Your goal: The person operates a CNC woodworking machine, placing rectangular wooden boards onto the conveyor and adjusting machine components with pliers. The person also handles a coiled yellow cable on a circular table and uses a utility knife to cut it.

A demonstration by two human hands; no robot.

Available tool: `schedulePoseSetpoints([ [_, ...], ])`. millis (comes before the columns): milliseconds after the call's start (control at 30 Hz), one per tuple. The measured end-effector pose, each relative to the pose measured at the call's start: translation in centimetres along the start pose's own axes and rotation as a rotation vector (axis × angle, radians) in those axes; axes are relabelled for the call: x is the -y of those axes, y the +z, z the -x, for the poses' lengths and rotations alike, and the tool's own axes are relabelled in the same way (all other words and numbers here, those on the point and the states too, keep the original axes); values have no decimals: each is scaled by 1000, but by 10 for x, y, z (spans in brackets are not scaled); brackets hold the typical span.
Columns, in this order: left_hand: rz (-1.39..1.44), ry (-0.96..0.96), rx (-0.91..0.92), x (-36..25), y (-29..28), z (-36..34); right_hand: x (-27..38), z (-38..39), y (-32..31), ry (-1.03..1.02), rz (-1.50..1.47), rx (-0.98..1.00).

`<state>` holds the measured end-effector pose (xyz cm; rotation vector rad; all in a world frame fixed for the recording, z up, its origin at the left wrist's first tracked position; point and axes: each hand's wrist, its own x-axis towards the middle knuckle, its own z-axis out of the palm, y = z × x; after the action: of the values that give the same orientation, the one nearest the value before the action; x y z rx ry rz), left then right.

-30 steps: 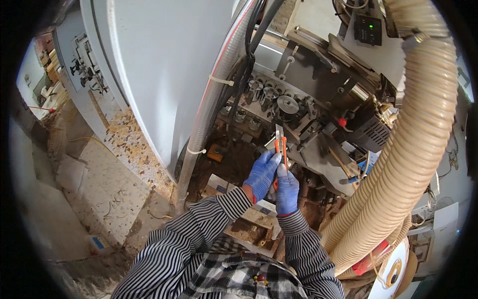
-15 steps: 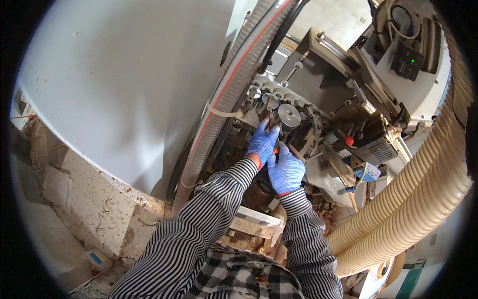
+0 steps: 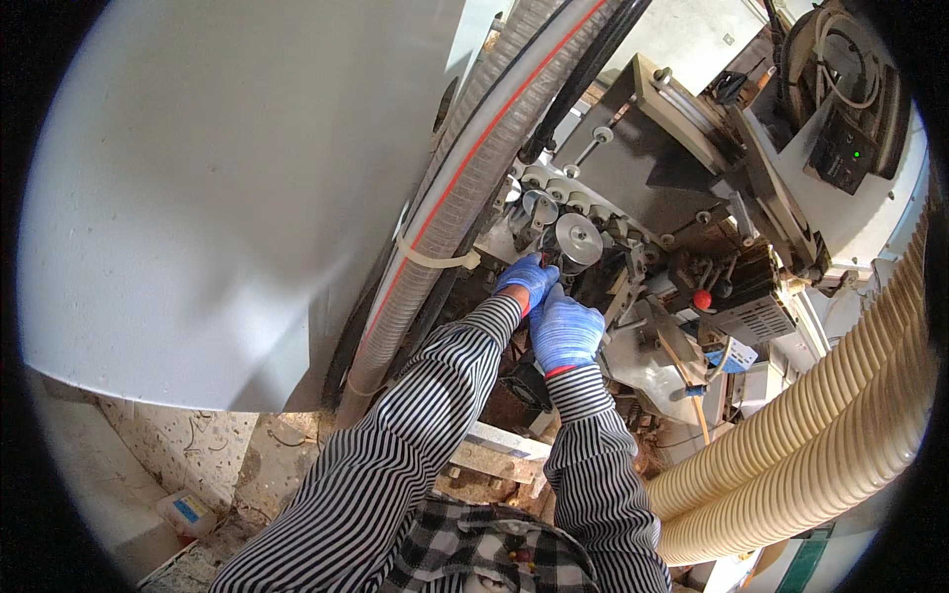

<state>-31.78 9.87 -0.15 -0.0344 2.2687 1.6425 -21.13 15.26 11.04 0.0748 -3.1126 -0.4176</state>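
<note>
Both of my hands wear blue gloves with red cuffs and reach into an open machine, just in front of a round silver metal disc [image 3: 578, 240]. My left hand [image 3: 529, 280] is curled by the disc's near left side, its fingertips bent down among dark parts. What it grips is hidden. Close beside it, touching or nearly so, my right hand [image 3: 567, 331] is closed with its back up and its thumb pointing to the disc. Anything inside its fingers is out of sight. A smaller metal wheel [image 3: 540, 207] sits beyond the left hand.
A large grey-white panel [image 3: 198, 198] fills the left. Beside it runs a clear ribbed hose [image 3: 450, 188] with a red stripe, bound by a cable tie [image 3: 435, 259]. Thick cream ducts [image 3: 801, 425] curve along the right. A red knob [image 3: 702, 299] sticks up right of my hands.
The view has shifted a little. My left hand has gone lower into the machine, and its fingers are more bent and hidden. The thin dark-reddish piece seen by its fingers earlier is barely visible now.
</note>
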Motion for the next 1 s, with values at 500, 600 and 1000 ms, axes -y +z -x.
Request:
schedulePoseSetpoints([
  [500, -35, 4, 65, 3, -8, -6, 7, -10, 21, -62, 31, -74],
  [600, 45, 6, 39, 4, -5, -2, 6, -9, 24, -44, 39, -70],
  [1000, 12, 22, 61, -1, -6, -3, 8, -7, 30, -53, 92, -164],
])
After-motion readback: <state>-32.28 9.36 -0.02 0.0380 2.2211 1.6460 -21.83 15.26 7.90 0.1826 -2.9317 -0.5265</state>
